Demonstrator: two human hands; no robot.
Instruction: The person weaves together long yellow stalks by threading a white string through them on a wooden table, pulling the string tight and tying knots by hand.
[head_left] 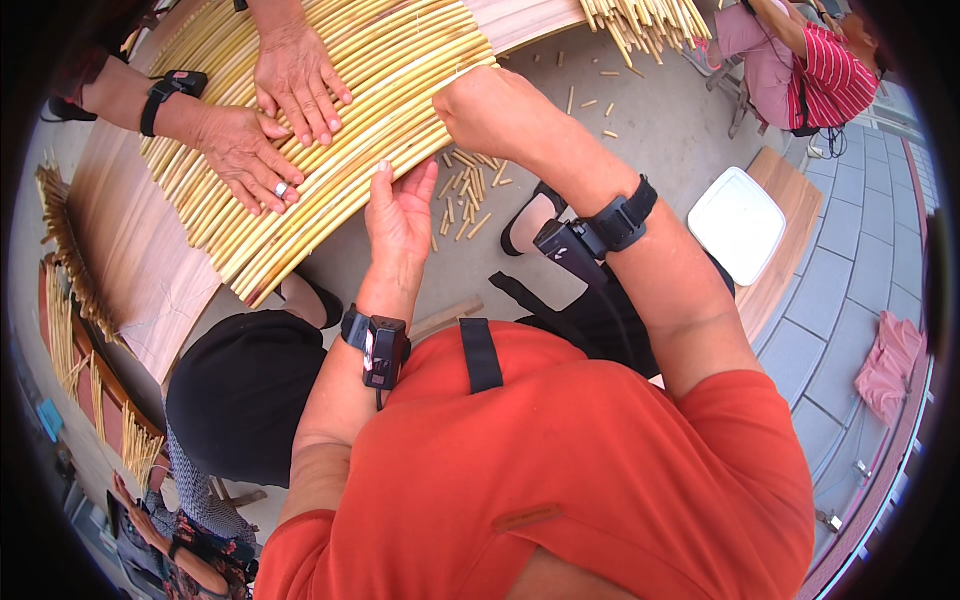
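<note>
Bamboo strips [340,100] lay side by side across a wooden board [130,250]. Left hand [398,215] was open, fingertips at their near edge. Right hand [490,110] was curled shut over the strip ends. A co-worker's 2 hands [270,120] pressed flat on them.

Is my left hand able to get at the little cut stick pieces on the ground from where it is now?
Probably yes: the left hand sits at the edge of the mat of reeds, and the cut pieces lie uncovered right beside it, lower down.
</note>
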